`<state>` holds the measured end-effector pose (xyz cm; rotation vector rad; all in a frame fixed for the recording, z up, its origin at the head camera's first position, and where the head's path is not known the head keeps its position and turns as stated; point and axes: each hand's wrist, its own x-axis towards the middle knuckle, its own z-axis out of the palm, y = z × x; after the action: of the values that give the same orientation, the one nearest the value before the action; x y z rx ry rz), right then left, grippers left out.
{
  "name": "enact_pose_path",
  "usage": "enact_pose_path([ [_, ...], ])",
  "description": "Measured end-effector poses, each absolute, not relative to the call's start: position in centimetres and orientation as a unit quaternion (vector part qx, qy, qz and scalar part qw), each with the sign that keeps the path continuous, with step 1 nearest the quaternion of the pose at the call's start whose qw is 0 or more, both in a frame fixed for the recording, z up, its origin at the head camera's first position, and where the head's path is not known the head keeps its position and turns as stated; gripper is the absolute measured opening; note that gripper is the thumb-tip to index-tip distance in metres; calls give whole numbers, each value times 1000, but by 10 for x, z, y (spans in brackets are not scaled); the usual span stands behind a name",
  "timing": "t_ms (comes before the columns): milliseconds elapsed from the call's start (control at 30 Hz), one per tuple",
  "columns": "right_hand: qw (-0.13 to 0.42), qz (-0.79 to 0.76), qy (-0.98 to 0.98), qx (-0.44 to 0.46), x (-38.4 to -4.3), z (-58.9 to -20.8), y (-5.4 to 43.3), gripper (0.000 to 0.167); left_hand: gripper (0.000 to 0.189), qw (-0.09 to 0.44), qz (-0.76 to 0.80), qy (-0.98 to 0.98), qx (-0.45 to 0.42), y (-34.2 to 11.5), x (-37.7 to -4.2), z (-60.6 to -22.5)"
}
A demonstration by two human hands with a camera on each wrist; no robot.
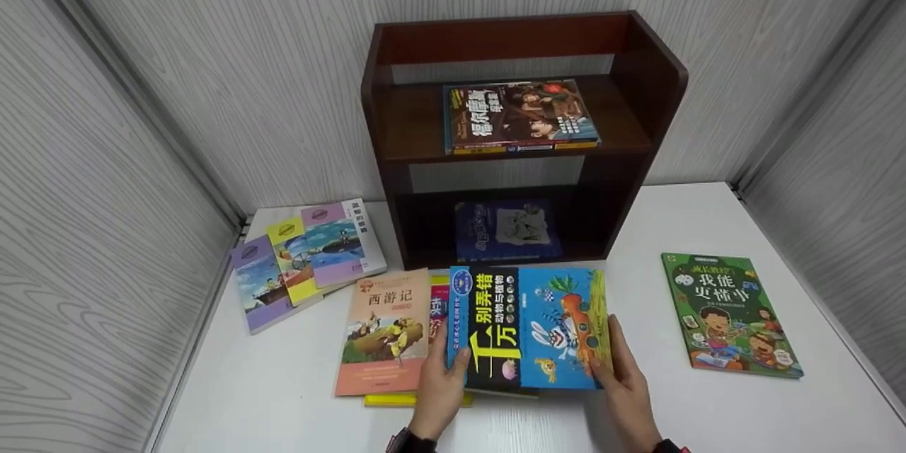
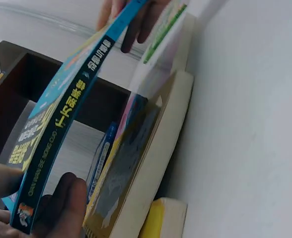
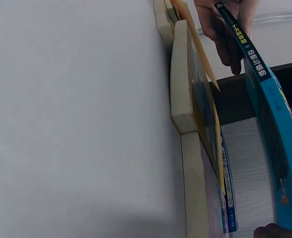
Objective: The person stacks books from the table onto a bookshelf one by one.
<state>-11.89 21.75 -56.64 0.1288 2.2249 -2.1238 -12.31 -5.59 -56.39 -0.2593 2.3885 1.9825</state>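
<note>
Blue children's book (image 1: 545, 333) before the bookshelf (image 1: 640, 92), clamped at both ends by left hand (image 1: 440, 383) and right hand (image 1: 626, 383), appears light, bendable, slick, best gripped near its spine (image 2: 66, 116).

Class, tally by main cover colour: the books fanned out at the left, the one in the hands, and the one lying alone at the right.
Purple: 2 (leftmost fanned book, rightmost fanned book)
Yellow: 1 (middle fanned book)
Blue: 1 (animals-and-plants book)
Green: 1 (lone green book)
Total: 5 books

Bookcase (image 1: 640, 78) behind the book (image 1: 534, 329), table (image 1: 262, 382) beneath both
</note>
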Motion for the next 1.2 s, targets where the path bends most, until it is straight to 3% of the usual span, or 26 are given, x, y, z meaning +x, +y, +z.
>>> enact_pose_path([
  [167,57,-688,722,37,-133,-565,224,74,79,28,631,776,-4,-56,-131,-568],
  [367,76,-653,753,22,-154,-559,231,80,78,28,603,796,42,-62,-149,-568],
  [667,59,-566,819,-74,-190,-564,241,130,93,65,555,829,33,-73,-175,-566],
  [1000,45,-518,849,-93,-235,-567,238,124,118,84,507,854,79,-85,-215,-562],
  [1200,51,-516,850,-97,-261,-569,235,122,120,70,485,866,104,-90,-241,-568],
])
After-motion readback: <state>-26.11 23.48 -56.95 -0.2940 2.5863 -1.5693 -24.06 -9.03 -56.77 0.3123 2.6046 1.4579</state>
